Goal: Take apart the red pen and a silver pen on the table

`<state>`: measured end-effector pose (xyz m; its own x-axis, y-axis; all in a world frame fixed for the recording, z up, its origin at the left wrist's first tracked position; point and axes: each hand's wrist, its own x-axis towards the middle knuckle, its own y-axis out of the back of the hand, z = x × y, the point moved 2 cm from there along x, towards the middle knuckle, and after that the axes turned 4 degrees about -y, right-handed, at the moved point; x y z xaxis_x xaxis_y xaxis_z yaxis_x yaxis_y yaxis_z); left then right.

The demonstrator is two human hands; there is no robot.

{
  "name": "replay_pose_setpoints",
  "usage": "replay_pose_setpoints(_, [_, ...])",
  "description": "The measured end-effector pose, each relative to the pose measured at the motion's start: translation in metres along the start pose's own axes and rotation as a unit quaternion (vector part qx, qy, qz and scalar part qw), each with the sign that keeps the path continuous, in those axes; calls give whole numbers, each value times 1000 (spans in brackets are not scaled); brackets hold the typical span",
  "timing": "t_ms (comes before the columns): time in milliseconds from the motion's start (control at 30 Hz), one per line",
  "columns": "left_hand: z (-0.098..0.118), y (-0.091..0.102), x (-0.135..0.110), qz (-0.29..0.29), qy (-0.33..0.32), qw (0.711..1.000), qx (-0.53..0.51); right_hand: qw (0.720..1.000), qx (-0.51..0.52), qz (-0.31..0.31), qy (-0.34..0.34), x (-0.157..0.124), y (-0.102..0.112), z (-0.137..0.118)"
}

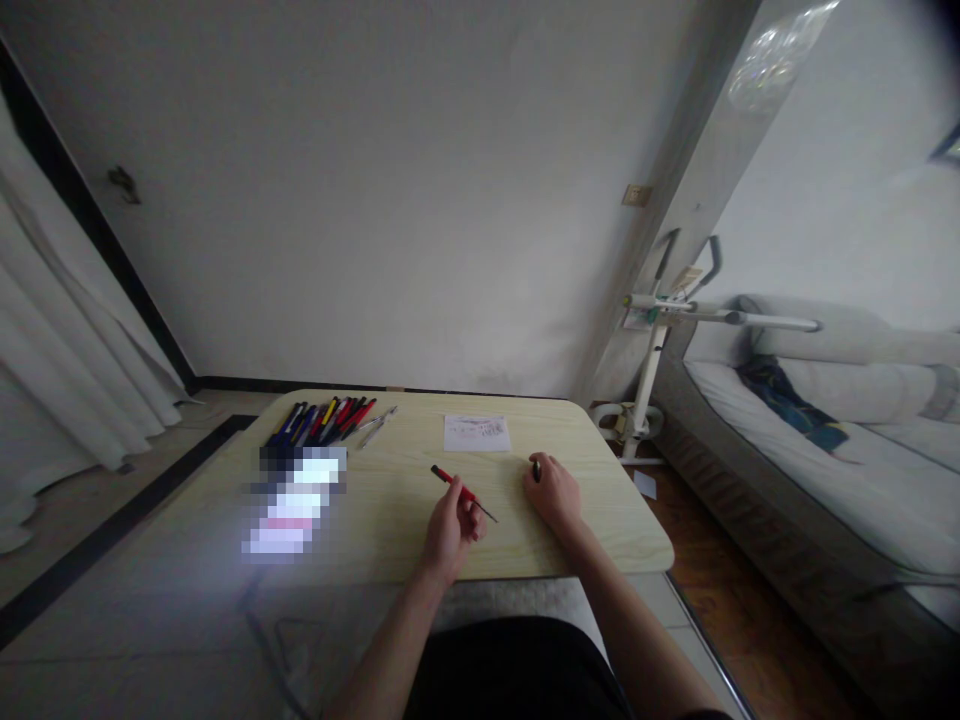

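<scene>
Left hand [450,528] has its grip pinched on a slim red-and-black pen [467,493] over the pale wood-grain surface [394,470], right hand [555,494] is curled round some small dark thing [536,470]. Past them: scribbled white rectangular paper [476,433], multicoloured pen pile [324,421] off left.

Near the middle of the near edge of the light wood-grain desk [622,515], the left hand [448,528] grips a slim red pen [467,493], a thin dark rod jutting from its lower end. The right hand [556,493], nearer the right edge, has a small dark piece [536,470] at its fingers. A marked white paper [476,433] lies near the far edge. Colored pens [330,418] lie bunched by the far left corner, slender silvery items [377,427] just beside them; a bright pixelated patch [300,500] hides part of the left side. Beyond the right edge stand a white exercise machine [646,385] and a gray sofa [750,480].
</scene>
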<state>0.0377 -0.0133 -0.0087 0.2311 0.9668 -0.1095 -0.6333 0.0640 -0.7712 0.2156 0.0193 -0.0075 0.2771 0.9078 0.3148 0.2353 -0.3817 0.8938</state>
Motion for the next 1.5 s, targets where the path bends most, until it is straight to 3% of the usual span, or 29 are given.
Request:
replay_pose_setpoints(633, [0, 1, 1, 8, 13, 1000, 7, 999, -25, -21, -7, -3, 4, -4])
replay_pose_setpoints(833, [1, 0, 1, 7, 11, 1000, 13, 1000, 24, 7, -4, -4, 10, -6])
replay_pose_setpoints(967, [1, -1, 0, -13, 6, 1000, 19, 994, 108, 27, 10, -7, 12, -7])
replay_pose_setpoints(1100, [2, -1, 0, -10, 5, 1000, 8, 956, 291, 2, 23, -23, 11, -14])
replay_pose_setpoints(1267, [4, -3, 0, -13, -4, 1000, 6, 867, 494, -61, 9, -52, 6, -33])
replay_pose_setpoints(1400, [5, -3, -1, 10, -6, 1000, 19, 811, 578, -91, 5, -61, 6, -43])
replay_pose_setpoints(1500, [5, -4, -2, 15, -6, 999, 32, 792, 604, -88, -12, -63, 5, -44])
